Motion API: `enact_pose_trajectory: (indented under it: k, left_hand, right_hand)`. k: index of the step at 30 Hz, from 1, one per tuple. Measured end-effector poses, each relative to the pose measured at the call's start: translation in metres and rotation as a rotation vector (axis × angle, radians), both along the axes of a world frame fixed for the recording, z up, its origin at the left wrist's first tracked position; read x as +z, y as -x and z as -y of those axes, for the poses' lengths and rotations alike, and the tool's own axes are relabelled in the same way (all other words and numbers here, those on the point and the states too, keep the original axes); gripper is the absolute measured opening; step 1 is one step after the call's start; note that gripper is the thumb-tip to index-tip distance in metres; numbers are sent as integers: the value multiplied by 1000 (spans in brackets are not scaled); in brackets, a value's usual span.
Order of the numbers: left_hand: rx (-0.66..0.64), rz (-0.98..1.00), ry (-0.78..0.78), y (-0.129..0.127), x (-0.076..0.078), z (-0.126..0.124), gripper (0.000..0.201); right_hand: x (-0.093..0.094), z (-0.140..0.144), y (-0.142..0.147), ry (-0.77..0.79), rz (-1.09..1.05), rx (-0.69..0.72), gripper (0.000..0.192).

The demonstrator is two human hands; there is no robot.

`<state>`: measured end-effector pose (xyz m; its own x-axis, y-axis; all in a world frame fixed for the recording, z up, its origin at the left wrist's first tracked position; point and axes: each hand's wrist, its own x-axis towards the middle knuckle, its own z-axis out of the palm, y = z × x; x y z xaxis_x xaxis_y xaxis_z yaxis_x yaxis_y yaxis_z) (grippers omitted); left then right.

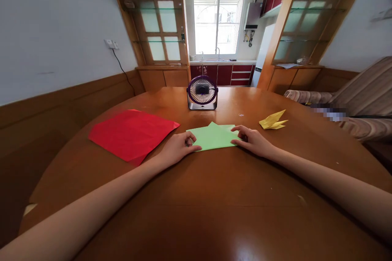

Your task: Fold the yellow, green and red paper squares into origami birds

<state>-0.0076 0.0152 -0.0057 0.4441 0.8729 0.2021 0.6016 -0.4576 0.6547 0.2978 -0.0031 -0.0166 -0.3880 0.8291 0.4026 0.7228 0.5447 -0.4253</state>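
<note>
Green origami paper [214, 136] lies flat on the round wooden table [214, 195], centre, just in front of the person, w/ a small point sticking up at its far edge, so it's partly folded already. Left hand [177, 147] sits at the paper's left edge, fingers curled in, fingertips [190, 138] pinching or pressing the near-left corner; can't tell whether the corner is lifted. Right hand [252, 138] rests on the right edge, fingers bent, tips pressing down on the sheet. Both hands narrow, touching the paper, neither wrapped around anything.

Handling, as a judgement: the sheet is v. light and thin, limp when lifted, stiffer where layers are doubled. It probably slides easily on the glossy tabletop, so one hand should pin it while the other works. Creases are permanent and it tears easily; light fingertip pressure is enough. Best hold is at corners and edges, thumb under, finger on top, not mid-sheet.

Around: red paper sheet [131, 132] lies to the left, near the left hand but apart from the green one. Yellow folded paper figure [273, 120] sits to the right, beyond the right hand, apart. Small desk fan [202, 93] stands upright behind the green sheet, further back on the table, facing the person.
</note>
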Motion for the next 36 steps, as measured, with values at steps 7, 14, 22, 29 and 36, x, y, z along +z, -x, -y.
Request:
enact_pose_trajectory:
  k: [7, 14, 22, 29, 36]
  left_hand:
    - [-87, 69, 161, 6, 3, -9, 36]
    - [-73, 73, 303, 11, 13, -13, 31]
    - [-41, 66, 337, 13, 11, -15, 32]
    - [-82, 14, 361, 15, 15, -17, 42]
    - [-191, -212, 142, 23, 20, -22, 44]
  right_hand:
    - [-1, -1, 0, 20, 27, 5, 37]
    - [0, 0, 0, 8, 62, 17, 34]
    - [1, 0, 2, 7, 74, 16, 34]
    - [2, 1, 2, 19, 81, 15, 33]
    - [4, 2, 2, 21, 97, 26, 32]
